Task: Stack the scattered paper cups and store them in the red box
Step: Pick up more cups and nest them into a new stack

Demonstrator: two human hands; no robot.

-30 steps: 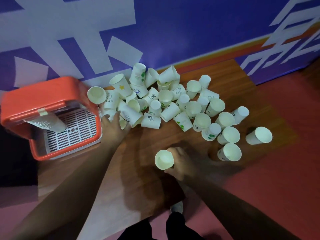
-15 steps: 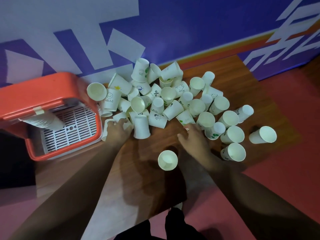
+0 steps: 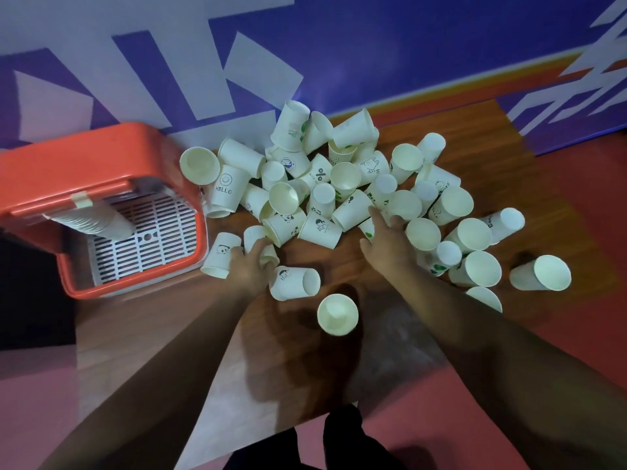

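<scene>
Several white paper cups [image 3: 339, 184] lie in a scattered heap on the wooden table [image 3: 169, 320], some upright, some on their sides. One cup [image 3: 337, 314] stands alone in front of the heap, mouth up. The red box [image 3: 84, 164] sits open at the left with a stack of nested cups [image 3: 91, 222] lying inside on a white grate. My left hand [image 3: 249, 266] curls round a cup [image 3: 253, 233] at the heap's left front edge, beside a panda cup [image 3: 222, 254]. My right hand [image 3: 386, 244] reaches into the heap's front, fingers stretched onto cups there.
A blue and white wall [image 3: 373, 45] runs right behind the heap and box. A fallen cup [image 3: 294, 283] lies just right of my left hand. Loose cups [image 3: 543, 277] spread toward the table's right edge, with red floor [image 3: 576, 215] beyond.
My right hand let go of the lone upright cup and moved forward into the heap. My left hand shifted along the heap's left edge, and a cup there tipped onto its side.
</scene>
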